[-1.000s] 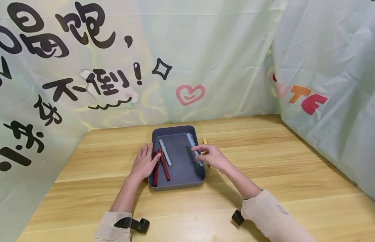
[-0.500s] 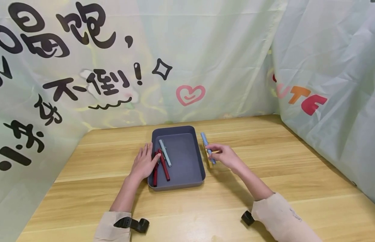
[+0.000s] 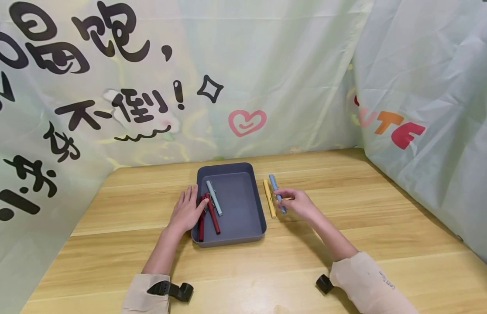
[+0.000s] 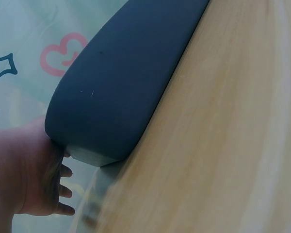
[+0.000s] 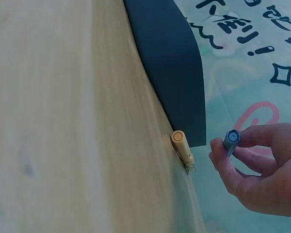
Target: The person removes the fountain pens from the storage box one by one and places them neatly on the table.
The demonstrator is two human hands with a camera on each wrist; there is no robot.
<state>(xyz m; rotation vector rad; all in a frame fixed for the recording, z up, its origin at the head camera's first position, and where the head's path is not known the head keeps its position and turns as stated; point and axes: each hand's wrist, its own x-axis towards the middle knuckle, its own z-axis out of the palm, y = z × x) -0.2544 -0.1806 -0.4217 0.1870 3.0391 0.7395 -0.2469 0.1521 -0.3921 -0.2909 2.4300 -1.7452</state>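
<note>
My right hand (image 3: 298, 204) pinches a blue pen (image 3: 273, 182) between thumb and fingers, just right of a yellow pen (image 3: 269, 198) lying on the table. From the right wrist view, the end of the blue pen (image 5: 232, 137) points at the camera, and it appears raised off the tabletop. My left hand (image 3: 186, 213) rests on the left rim of a dark grey tray (image 3: 239, 209), fingers extended and thumb over the inside. Two dark red pens (image 3: 214, 217) and a pale blue-green pen (image 3: 214, 199) lie in the tray's left half, one red pen partly hidden by that hand.
The wooden table (image 3: 243, 274) spreads out around the tray. A printed cloth (image 3: 290, 78) hangs along the back and both sides. Black straps with small camera units (image 3: 184, 292) sit at the sleeves.
The right hand has lifted the blue pen out of the tray's right side and carried it right, past the yellow pen. My left hand has stayed on the rim.
</note>
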